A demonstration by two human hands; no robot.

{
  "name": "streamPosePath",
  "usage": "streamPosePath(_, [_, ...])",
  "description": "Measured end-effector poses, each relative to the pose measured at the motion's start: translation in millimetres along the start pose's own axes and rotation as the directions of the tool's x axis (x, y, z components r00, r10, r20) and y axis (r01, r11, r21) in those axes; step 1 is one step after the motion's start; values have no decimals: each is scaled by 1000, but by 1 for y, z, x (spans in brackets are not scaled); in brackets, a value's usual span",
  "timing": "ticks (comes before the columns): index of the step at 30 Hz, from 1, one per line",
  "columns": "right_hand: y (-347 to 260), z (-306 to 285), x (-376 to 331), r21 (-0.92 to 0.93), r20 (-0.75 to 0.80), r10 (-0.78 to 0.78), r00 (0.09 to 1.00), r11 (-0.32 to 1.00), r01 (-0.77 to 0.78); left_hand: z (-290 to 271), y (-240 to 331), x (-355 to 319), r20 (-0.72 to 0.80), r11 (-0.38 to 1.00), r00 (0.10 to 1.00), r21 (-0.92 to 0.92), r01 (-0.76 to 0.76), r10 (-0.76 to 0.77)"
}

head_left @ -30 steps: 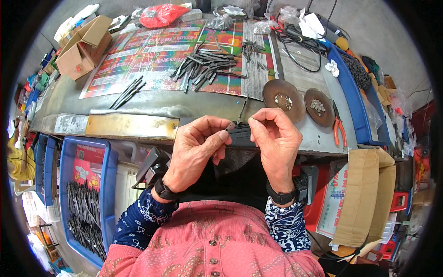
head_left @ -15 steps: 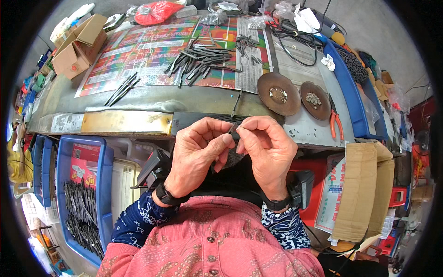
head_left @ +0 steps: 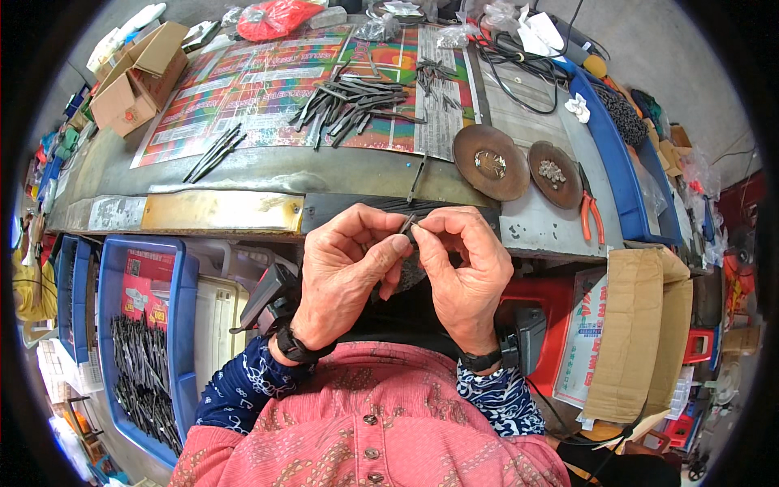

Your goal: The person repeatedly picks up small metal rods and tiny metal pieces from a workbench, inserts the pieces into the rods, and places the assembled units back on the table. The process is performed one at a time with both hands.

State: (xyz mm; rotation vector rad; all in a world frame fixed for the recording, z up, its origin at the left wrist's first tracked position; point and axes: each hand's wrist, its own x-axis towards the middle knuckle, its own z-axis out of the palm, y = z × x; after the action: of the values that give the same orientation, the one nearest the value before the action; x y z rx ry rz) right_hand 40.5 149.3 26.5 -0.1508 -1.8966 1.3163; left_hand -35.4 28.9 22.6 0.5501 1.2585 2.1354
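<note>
Left hand point(head_left: 345, 272) and right hand point(head_left: 462, 272) pinching a thin dark metal piece point(head_left: 408, 223) near the bench edge (more dark metal pieces point(head_left: 353, 101) piled farther back).

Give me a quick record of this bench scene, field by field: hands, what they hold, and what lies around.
left hand: pinches one end of a small dark metal piece
right hand: pinches the other end, fingers curled
position: hands together at the near edge of the workbench
on bench: pile of dark metal strips, two rusty round dishes, orange-handled pliers
left of person: blue bin of dark metal parts
</note>
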Motion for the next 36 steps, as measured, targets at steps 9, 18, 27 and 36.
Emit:
streamPosePath(9, [-1, -1, -5, 193, 44, 223, 974, 955, -227, 2, -3, -5, -38, 987, 997, 144, -65, 71])
streamPosePath(18, [-6, -6, -1, 419, 162, 387, 908, 805, -419, 2, -3, -7, -4, 984, 996, 155, -93, 94])
streamPosePath(27, [-7, -1, -5, 262, 88, 276, 957, 920, -290, 4, -4, -11, -29, 983, 995, 160, -91, 96])
streamPosePath(36, [-8, -9, -5, 330, 176, 356, 918, 857, -396, 7, -7, -13, -9, 847, 947, 449, -284, 322])
